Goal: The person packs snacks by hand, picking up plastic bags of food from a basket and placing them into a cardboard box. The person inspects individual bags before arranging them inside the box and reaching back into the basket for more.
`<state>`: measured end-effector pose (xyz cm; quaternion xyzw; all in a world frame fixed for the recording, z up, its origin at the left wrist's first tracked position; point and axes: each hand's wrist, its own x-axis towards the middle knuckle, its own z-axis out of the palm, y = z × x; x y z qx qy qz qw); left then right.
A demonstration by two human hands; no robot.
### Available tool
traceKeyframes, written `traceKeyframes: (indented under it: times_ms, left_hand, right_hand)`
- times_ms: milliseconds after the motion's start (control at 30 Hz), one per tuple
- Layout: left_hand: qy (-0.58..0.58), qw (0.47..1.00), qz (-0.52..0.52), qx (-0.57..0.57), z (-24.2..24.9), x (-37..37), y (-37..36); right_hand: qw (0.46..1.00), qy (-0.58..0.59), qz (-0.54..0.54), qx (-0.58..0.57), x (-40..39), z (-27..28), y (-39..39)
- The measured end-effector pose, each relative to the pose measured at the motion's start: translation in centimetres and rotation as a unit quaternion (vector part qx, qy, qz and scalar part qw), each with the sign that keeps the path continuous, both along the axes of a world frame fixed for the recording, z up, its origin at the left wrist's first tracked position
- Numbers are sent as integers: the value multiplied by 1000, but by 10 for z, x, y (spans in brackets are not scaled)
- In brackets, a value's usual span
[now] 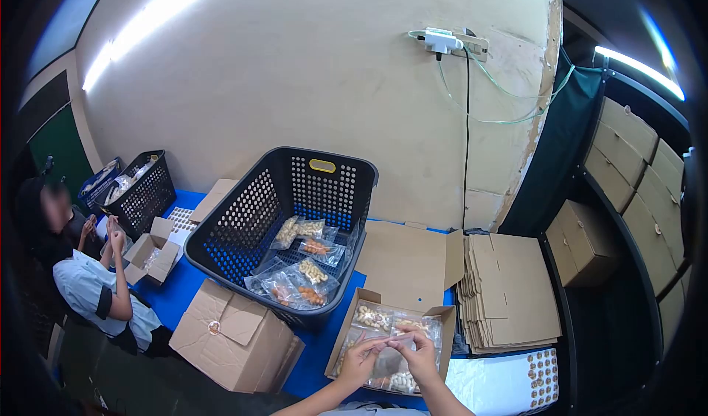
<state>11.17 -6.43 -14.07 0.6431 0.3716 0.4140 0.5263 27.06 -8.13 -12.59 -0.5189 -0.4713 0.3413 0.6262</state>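
Observation:
Both of my hands meet over an open cardboard box (pixel 447 342) that holds clear bags of pale and orange pieces. My left hand (pixel 363 358) and my right hand (pixel 417 355) pinch the top edge of a clear plastic bag (pixel 389 363), fingers closed and close together. The lower part of this bag hangs over the packed bags (pixel 375 317), so its contents are hard to tell apart. Behind the box, a large dark basket (pixel 221 228) with holes holds several more filled bags (pixel 311 271).
Flattened cardboard (pixel 509 290) is stacked on the right, beside a sticker sheet (pixel 544 379). A closed carton (pixel 228 338) stands left of my hands. Farther left, a co-worker (pixel 99 290) handles something near a small open box (pixel 161 257). Shelved cartons (pixel 582 243) stand far right.

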Motion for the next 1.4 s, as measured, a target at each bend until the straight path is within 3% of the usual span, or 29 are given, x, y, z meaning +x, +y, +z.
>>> traceKeyframes:
  times_ms: [33,167,233,300,333,367,433,467,500,567,600,700,767,833,900,967,1000,1100,1133,1167,1267,1400]
  left_hand:
    - [1,1000,-1,-1,-1,-2,1]
    - [-4,999,-33,1,10,-11,11]
    - [-5,998,-67,10,18,-9,15]
    - [-153,987,50,-16,20,-5,14]
    - [-153,987,46,-19,18,-3,13]
    - [-99,995,19,24,15,-3,12]
    - [11,993,-33,113,8,-4,9]
    - [-25,994,-26,101,0,5,3]
    - [-25,994,-26,102,3,11,-1]
    - [-75,997,18,5,9,18,-10]
    - [-56,998,33,20,5,18,-8]
    - [5,1000,3,2,-2,10,-5]
    - [-21,999,16,18,-7,10,-2]
    - [-46,998,28,34,2,9,-1]
    - [-68,998,10,-7,13,5,-2]
    - [-130,988,-49,-70,-19,-8,8]
    - [-192,967,-106,-131,-17,-10,10]
    - [-194,968,-122,-106,-3,1,0]
    - [-73,988,-124,-50,8,4,-4]
    - [-74,988,-124,-50,3,6,-4]
    - [-93,976,-84,-178,2,9,-4]
    - [-137,976,-24,-166,-20,8,1]
  right_hand:
    - [996,14,90,-21,3,-3,-2]
    - [981,117,112,-104,11,6,-7]
    - [985,94,98,-109,11,9,-11]
    - [990,126,23,-61,13,18,-11]
    - [999,33,3,-2,17,13,-7]
    - [999,33,-1,-4,15,10,-9]
    - [995,-80,51,29,3,5,-13]
    - [977,-184,77,73,2,8,-13]
    - [977,-184,76,74,0,7,-13]
    - [983,-175,11,47,-6,4,-14]
    - [994,-106,-19,37,-9,-1,-12]
    - [993,-120,-14,1,4,-12,-5]
    - [989,-144,9,35,13,-24,-2]
    - [982,93,117,-114,14,-9,-5]
    - [984,95,103,-108,14,-4,-6]
    - [976,147,121,-107,20,-5,-6]
    - [979,131,129,-90,23,-2,-6]
    - [981,155,84,-75,25,3,-3]
    - [981,156,82,-75,25,3,-4]
    - [978,180,82,-72,24,3,-3]
    - [968,228,82,-63,15,6,-1]
    - [969,155,179,-74,3,11,-15]
